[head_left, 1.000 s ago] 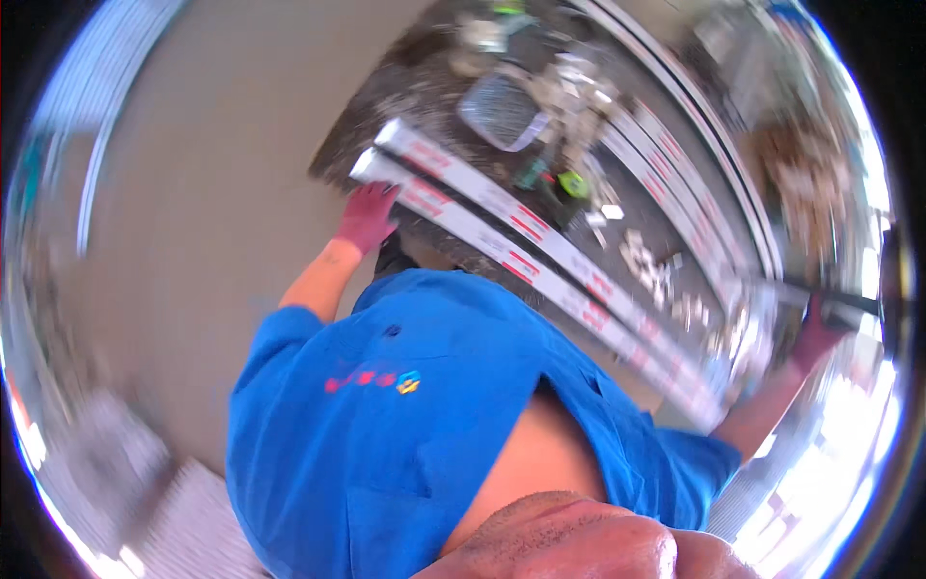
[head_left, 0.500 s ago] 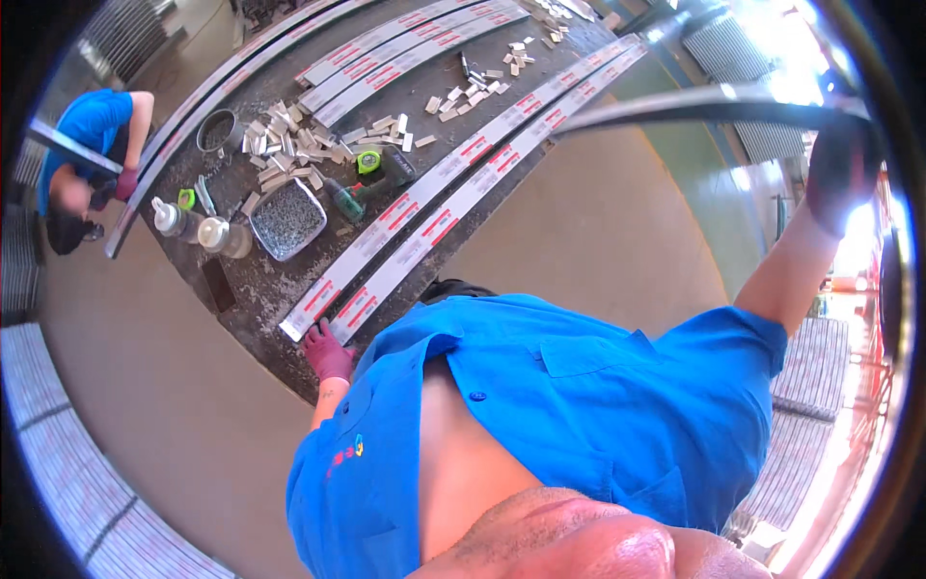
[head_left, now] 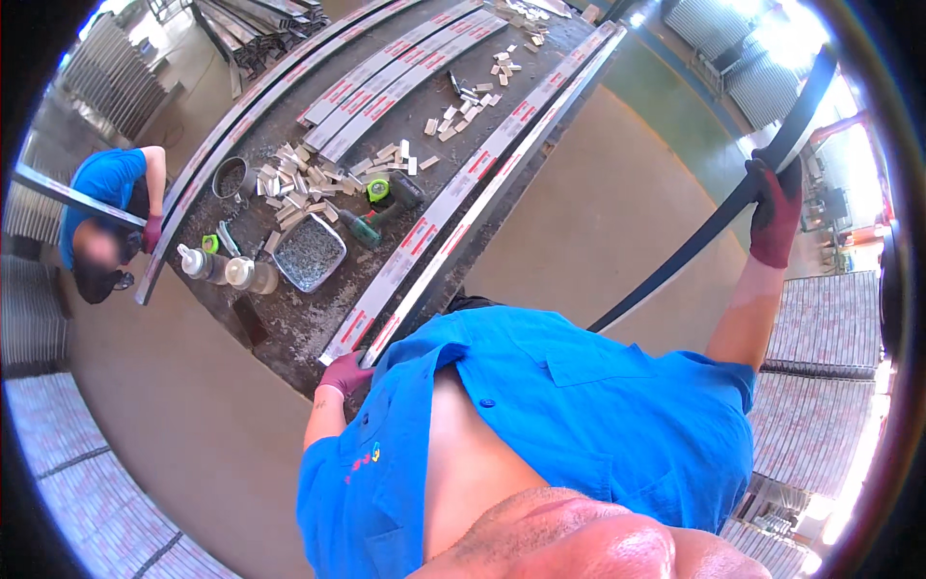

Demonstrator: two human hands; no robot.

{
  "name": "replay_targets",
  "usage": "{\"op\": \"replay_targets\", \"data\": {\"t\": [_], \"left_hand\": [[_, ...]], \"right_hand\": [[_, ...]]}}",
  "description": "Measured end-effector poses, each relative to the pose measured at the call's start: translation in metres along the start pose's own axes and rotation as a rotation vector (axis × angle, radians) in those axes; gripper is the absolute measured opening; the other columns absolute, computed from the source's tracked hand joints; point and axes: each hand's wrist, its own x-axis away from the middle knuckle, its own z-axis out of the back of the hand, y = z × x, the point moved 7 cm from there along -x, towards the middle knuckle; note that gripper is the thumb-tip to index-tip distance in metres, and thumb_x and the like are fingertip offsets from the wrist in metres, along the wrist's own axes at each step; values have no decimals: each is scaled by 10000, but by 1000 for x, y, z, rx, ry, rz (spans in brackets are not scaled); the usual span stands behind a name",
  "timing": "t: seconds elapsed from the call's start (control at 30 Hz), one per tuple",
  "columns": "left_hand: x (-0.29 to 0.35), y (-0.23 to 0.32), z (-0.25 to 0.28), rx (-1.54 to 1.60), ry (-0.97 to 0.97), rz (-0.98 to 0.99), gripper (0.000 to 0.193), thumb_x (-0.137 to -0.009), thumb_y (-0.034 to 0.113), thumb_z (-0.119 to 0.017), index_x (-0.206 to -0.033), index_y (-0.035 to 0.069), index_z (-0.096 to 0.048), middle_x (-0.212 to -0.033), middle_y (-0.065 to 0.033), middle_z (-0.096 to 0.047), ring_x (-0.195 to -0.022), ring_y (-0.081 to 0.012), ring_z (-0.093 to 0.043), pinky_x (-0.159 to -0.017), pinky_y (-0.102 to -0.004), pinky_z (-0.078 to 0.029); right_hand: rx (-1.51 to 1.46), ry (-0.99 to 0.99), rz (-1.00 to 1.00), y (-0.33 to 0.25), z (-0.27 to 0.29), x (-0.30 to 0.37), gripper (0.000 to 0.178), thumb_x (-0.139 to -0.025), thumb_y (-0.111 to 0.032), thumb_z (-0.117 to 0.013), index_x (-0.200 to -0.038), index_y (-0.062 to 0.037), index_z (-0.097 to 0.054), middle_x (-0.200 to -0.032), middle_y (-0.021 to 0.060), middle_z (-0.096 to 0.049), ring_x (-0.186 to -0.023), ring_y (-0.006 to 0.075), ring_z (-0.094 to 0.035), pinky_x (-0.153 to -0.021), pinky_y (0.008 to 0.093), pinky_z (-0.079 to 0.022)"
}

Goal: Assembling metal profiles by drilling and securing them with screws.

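My right hand [head_left: 777,220], in a dark red glove, is raised at the right and closed around a long dark bar [head_left: 666,276], which runs down toward my body and up to the right. At the near table edge my gloved left hand [head_left: 345,374] grips the near end of a long white profile with red print [head_left: 446,247]. That profile stands tilted, its narrow side showing. Parallel to it, a second printed profile [head_left: 474,172] lies flat. My left fingertips are partly hidden by the profile end.
On the dark table [head_left: 280,318] are a tub of screws [head_left: 311,253], a drill [head_left: 363,230], a green tape measure [head_left: 378,189], bottles [head_left: 253,276] and several small blocks [head_left: 299,183]. More profiles [head_left: 386,92] lie beyond. A co-worker in blue [head_left: 108,183] holds a bar at the far left.
My right hand has lowered and moved left, swinging the dark bar from level to a steep slant. The near profile has tipped from flat onto its side, with my left hand at its end.
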Motion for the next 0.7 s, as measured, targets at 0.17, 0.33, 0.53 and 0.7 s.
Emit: {"op": "replay_targets", "data": {"t": [0.17,0.33,0.53,0.7], "left_hand": [[17,17,-10,-332,402,-11,529,-853,431,-722,-1270,110,-662,-1197,-199,-695,-1106,-373,-692,-913,-474,-567],[-4,-7,-48,-612,808,36,261,-912,200,-617,-1160,122,-634,-1133,-150,-649,-1024,-336,-680,-813,-482,-576],[-15,-13,-73,-538,813,153,439,-926,244,-596,-1353,143,-607,-1210,-123,-639,-1110,-313,-641,-937,-499,-531],[2,-3,-95,-440,937,183,786,-798,419,-783,-1492,149,-530,-1387,-145,-561,-1322,-357,-512,-1179,-511,-364]], "right_hand": [[-165,3,46,-10,-2,23,642,-931,-108,-664,-1518,22,-439,-1197,113,-620,-1120,223,-619,-1038,381,-509],[-290,-83,134,-22,-24,23,770,-881,-67,-718,-1566,17,-376,-1232,136,-619,-1170,281,-619,-1115,462,-472],[-580,-429,300,-40,-25,-26,728,-895,-175,-718,-1541,-27,-415,-1268,138,-569,-1182,294,-537,-1126,539,-387],[-535,-490,353,-69,-56,-55,718,-899,-181,-719,-1536,-29,-423,-1271,137,-573,-1183,290,-540,-1125,533,-391]]}}
